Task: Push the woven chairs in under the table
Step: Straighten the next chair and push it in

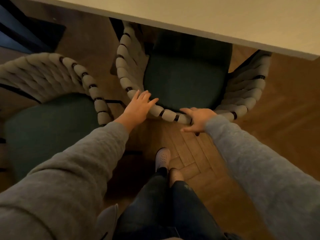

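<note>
At curved back rail of woven chair (173, 94), part-tucked under tabletop (225, 18): left hand (138, 108) lying flat, fingers spread, touching rail; right hand (199, 119) open, pressing rail; second woven chair (52, 104) standing left, well out.

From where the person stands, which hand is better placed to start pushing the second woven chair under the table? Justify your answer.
Left. The left hand rests on the centre chair's backrest, right beside the second chair; the right hand is farther away.

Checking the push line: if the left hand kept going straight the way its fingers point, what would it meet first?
The left hand points up-right over the woven backrest it rests on, so next likely comes the dark green seat cushion; depth is unclear.
</note>
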The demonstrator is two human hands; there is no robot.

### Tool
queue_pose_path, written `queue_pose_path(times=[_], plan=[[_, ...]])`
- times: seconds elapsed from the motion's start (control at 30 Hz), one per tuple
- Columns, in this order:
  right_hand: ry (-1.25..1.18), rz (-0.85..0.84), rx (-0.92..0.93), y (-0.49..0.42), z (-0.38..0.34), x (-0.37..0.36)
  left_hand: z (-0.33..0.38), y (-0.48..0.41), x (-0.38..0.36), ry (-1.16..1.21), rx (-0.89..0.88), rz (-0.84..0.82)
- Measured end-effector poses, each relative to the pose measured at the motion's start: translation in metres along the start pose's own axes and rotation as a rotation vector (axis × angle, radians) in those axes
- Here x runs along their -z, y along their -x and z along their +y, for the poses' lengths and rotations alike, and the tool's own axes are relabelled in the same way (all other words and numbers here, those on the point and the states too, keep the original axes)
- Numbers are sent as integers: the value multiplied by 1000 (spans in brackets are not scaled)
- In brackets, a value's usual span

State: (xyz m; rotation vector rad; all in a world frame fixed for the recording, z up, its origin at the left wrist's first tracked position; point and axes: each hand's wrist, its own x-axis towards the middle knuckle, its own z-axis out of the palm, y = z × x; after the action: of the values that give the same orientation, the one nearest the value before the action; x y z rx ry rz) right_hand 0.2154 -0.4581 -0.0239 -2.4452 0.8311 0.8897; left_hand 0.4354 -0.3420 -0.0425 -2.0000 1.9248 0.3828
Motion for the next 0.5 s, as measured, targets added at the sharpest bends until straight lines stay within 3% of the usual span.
queue_pose_path(times=[0.23,0.5], plan=[[58,215,327,18,-94,-1,3,117,-34,265,303,249],[303,212,612,26,-223,-44,-2,296,-117,437,652,226]])
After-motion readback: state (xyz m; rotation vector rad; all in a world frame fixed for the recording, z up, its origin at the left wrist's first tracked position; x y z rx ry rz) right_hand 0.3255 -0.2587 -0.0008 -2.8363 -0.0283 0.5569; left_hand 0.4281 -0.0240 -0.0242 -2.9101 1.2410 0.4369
